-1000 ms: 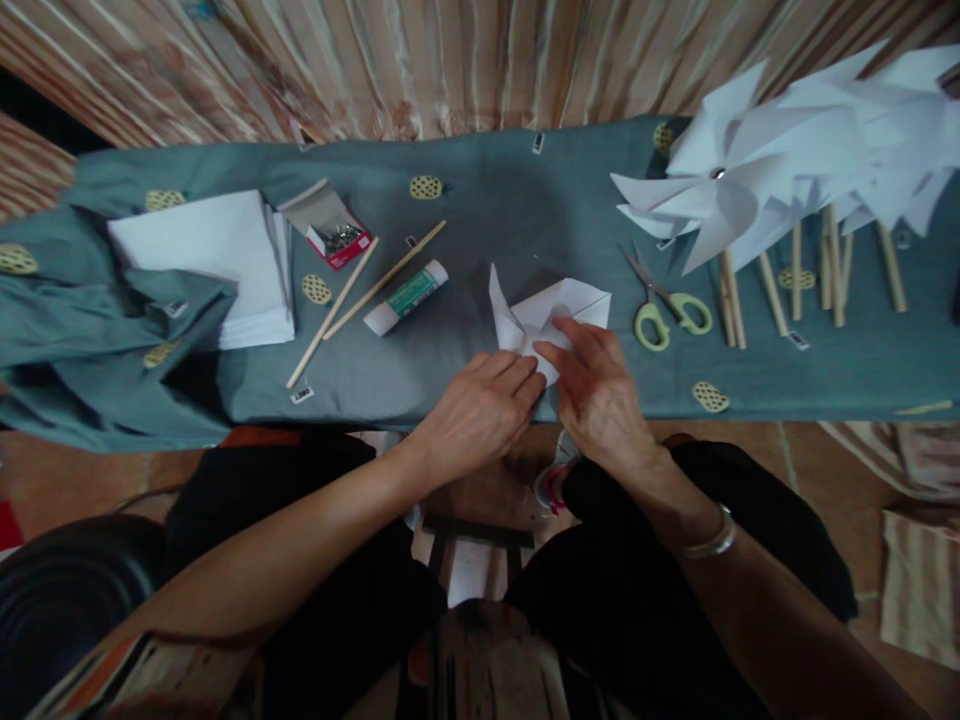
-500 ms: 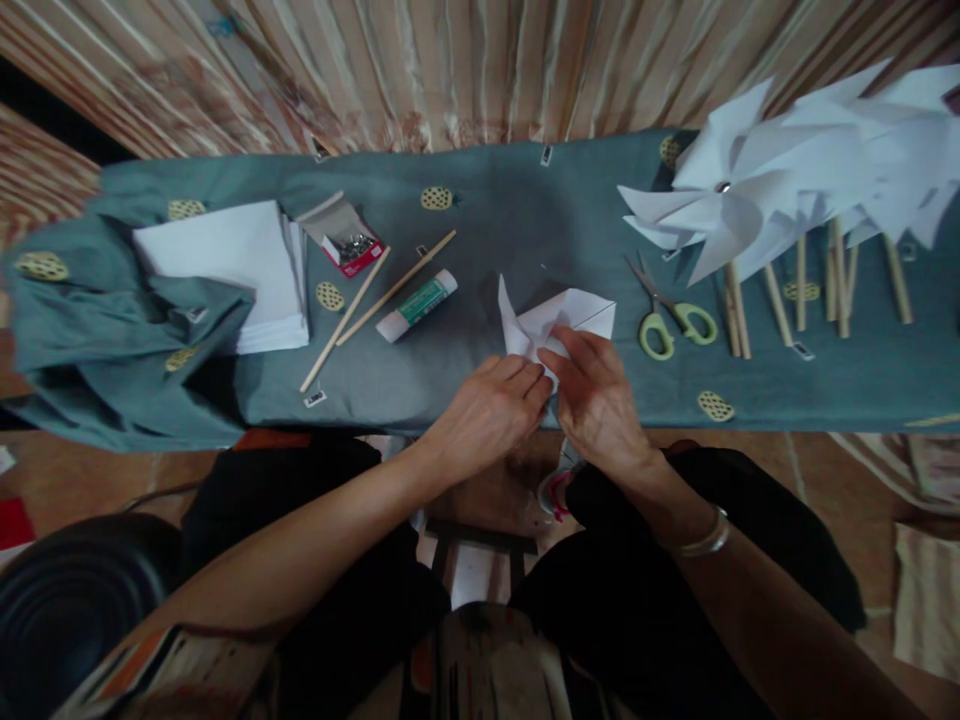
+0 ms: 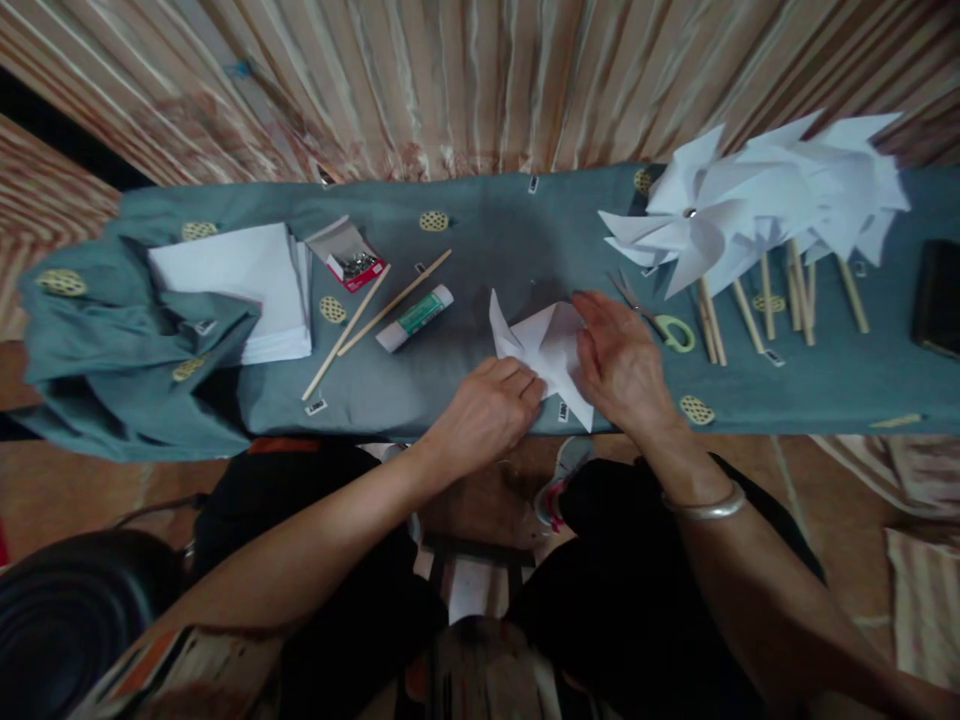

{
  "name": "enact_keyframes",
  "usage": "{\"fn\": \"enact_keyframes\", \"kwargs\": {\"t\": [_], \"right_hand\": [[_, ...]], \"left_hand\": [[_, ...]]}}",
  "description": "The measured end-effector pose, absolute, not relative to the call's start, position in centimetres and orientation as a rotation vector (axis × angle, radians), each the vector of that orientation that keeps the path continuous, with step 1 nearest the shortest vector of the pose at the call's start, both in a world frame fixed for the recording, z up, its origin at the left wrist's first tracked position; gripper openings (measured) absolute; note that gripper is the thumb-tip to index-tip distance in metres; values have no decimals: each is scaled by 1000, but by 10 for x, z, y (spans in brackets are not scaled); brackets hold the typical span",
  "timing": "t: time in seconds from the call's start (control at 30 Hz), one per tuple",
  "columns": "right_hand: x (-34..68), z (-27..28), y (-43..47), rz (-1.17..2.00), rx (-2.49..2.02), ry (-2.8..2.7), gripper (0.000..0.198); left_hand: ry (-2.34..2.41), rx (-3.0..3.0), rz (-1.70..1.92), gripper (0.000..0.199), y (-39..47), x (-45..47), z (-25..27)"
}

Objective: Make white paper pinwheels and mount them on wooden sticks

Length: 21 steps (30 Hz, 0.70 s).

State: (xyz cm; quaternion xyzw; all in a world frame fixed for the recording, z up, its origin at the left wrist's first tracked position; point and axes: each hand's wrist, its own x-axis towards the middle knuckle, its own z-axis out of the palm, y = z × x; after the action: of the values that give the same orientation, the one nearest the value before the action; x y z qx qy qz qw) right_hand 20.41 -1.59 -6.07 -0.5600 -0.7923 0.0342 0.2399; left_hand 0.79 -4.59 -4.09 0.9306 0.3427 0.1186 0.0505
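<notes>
A partly folded white paper pinwheel [image 3: 534, 335] lies near the front edge of the cloth-covered table. One blade stands up on its left, and another points down towards me. My left hand [image 3: 501, 400] is closed, its fingers pinching the paper's lower left near the middle. At the right side, my right hand [image 3: 621, 360] has its thumb and fingertips at the upper right corner of the sheet, curled about it. Just beyond the right hand lie green-handled scissors [image 3: 675, 332], partly covered by that hand.
Finished pinwheels [image 3: 780, 190] on wooden sticks lie at the back right. To the left are a glue stick [image 3: 416, 318], two loose wooden sticks [image 3: 346, 330], a small open box of metal pins [image 3: 354, 266] and stacked white paper [image 3: 225, 270]. A dark object [image 3: 937, 300] sits far right.
My right hand has moved from the paper's middle to its right corner, uncovering a blade that points down. My left hand keeps its hold. The view has shifted slightly, bringing the dark object into sight.
</notes>
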Motion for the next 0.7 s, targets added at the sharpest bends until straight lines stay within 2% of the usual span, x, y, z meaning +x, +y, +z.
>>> {"fn": "enact_keyframes", "kwargs": {"t": [0.3, 0.7], "right_hand": [[211, -55, -2, 102, -1642, -2169, 41], [226, -38, -39, 208, -1845, -2062, 36]], "left_hand": [[972, 2826, 335, 23, -39, 1, -36], [851, 2791, 380, 25, -29, -11, -40]]}}
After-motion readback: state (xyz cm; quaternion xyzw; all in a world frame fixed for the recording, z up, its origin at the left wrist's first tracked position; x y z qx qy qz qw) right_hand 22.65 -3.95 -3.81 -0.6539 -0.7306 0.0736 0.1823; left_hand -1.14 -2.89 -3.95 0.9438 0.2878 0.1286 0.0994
